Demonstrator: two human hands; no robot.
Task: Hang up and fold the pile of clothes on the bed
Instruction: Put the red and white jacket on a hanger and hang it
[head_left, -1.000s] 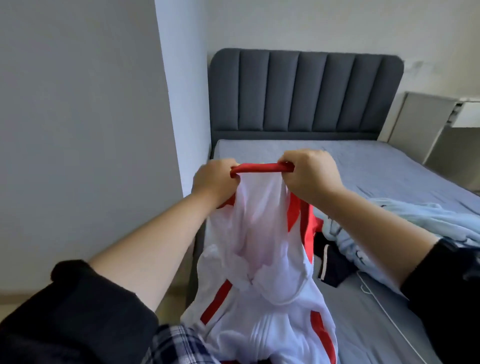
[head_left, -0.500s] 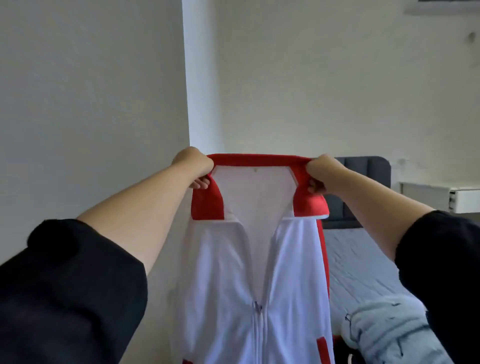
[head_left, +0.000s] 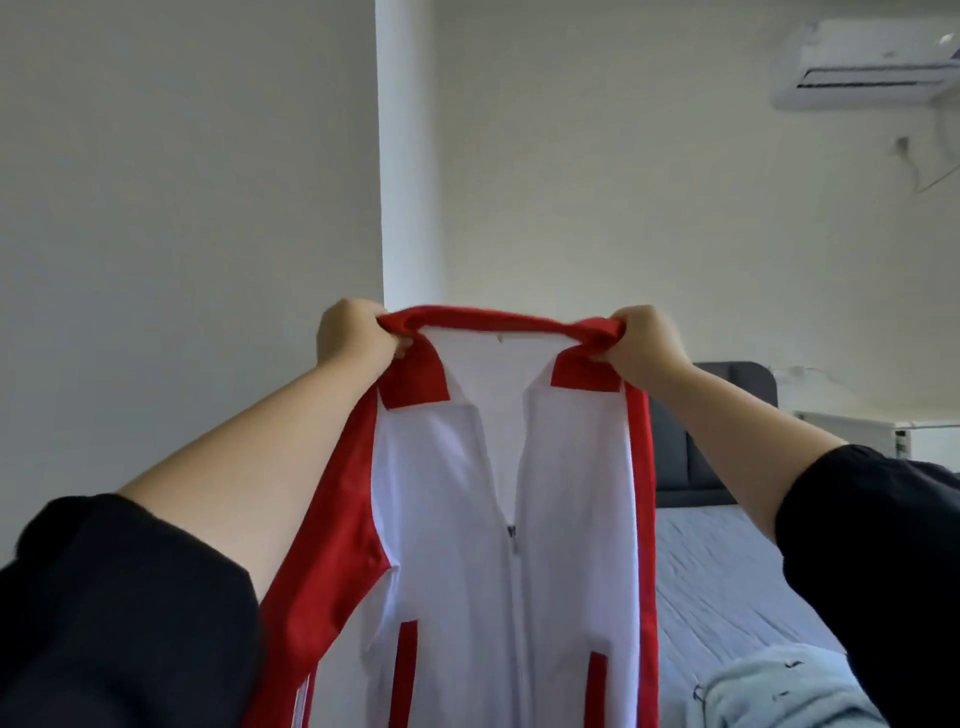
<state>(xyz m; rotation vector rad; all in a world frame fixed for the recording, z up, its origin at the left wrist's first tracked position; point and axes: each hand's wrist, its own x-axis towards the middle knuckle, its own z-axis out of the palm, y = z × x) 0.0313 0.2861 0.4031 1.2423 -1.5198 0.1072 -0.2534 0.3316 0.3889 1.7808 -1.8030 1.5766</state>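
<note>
1. White zip-front track jacket (head_left: 467, 545), smooth with red side panels, hangs mid-frame, held in the air.
2. Grey bed (head_left: 727, 571) with wrinkled sheet, lower right.
3. Left hand (head_left: 353, 332) and right hand (head_left: 647, 338) each clench the bunched red collar ends.

No legible text, brand or number anywhere. Candidates checked:
- air conditioner (head_left: 872, 62), high on the wall: faint mark on the front panel and a bluish sticker (head_left: 954, 51) at its right end, both too small to read.
- jacket (head_left: 457, 519): small pale tag (head_left: 500, 338) inside the collar, too blurred to tell whether it carries print.
- light blue garment (head_left: 769, 691) on the bed (head_left: 727, 571): a few dark marks, not resolvable as letters.
</note>
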